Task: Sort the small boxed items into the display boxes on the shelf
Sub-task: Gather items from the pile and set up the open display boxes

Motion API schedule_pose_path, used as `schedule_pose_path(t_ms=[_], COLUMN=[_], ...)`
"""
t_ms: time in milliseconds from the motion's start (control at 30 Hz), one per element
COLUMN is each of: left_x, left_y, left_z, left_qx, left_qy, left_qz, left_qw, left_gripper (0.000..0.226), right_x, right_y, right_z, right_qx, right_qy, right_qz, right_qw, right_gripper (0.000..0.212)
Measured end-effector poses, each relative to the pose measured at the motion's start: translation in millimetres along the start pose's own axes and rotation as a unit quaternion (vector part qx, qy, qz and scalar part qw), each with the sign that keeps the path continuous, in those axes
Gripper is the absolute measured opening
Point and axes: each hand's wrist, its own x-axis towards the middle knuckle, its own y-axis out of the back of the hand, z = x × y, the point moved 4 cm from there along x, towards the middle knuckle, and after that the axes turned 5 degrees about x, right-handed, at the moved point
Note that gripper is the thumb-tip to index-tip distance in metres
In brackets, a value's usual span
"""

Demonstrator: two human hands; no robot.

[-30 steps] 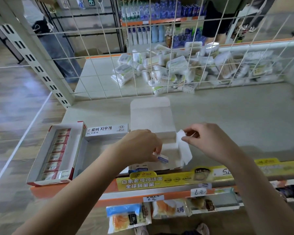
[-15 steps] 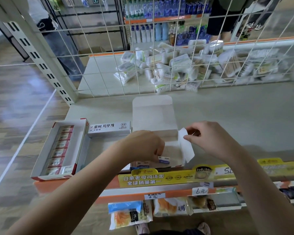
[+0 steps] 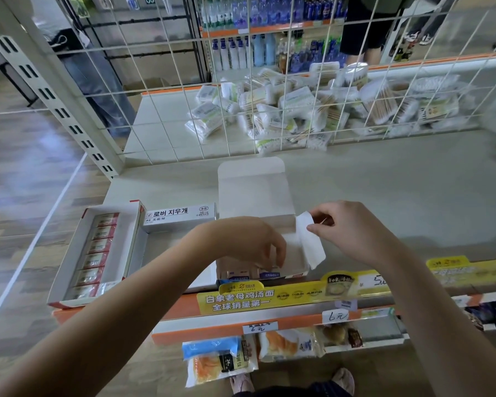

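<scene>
On the shelf (image 3: 384, 181), the left hand (image 3: 246, 242) curls into the open box (image 3: 255, 196), its hold hidden; the right hand (image 3: 352, 227) pinches the side flap (image 3: 309, 242).

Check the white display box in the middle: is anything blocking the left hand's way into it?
Nothing visible does. The lid is folded back, and the right hand pinches the side flap outward. The left hand is already over the open white display box, fingers curled down inside; what they hold is hidden.

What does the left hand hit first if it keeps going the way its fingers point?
Probably the floor of the open white display box: the left hand has its fingers curled down into it, tips near the small items at the front wall. Depth is unclear.
</scene>
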Motion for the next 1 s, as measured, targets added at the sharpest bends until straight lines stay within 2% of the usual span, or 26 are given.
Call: schedule_pose_path(t_ms=[333,500,733,1000], left_x=[-7.0,-7.0,3.7,89.6], left_y=[-3.7,-0.9,58.2,132.3], left_z=[-2.8,1.6,24.0,134.2], left_qx=[-0.015,0.027,0.115,0.153], left_qy=[0.012,0.015,0.019,-0.077], left_qz=[-0.004,0.002,0.115,0.23], left_qw=[1.0,1.0,0.986,0.958], left_gripper=[0.02,0.023,0.023,0.023], right_x=[1.0,1.4,4.0,-21.7], right_y=[-2.1,-1.0,41.9,131.7], right_z=[3.6,2.6,24.3,129.8], right_qx=[-0.005,0.002,-0.025,-0.109], right_qy=[0.0,0.007,0.022,-0.012], right_qz=[-0.002,-0.003,0.016,0.072], right_qw=[1.0,1.0,0.999,0.991], right_gripper=[0.02,0.025,0.032,0.036])
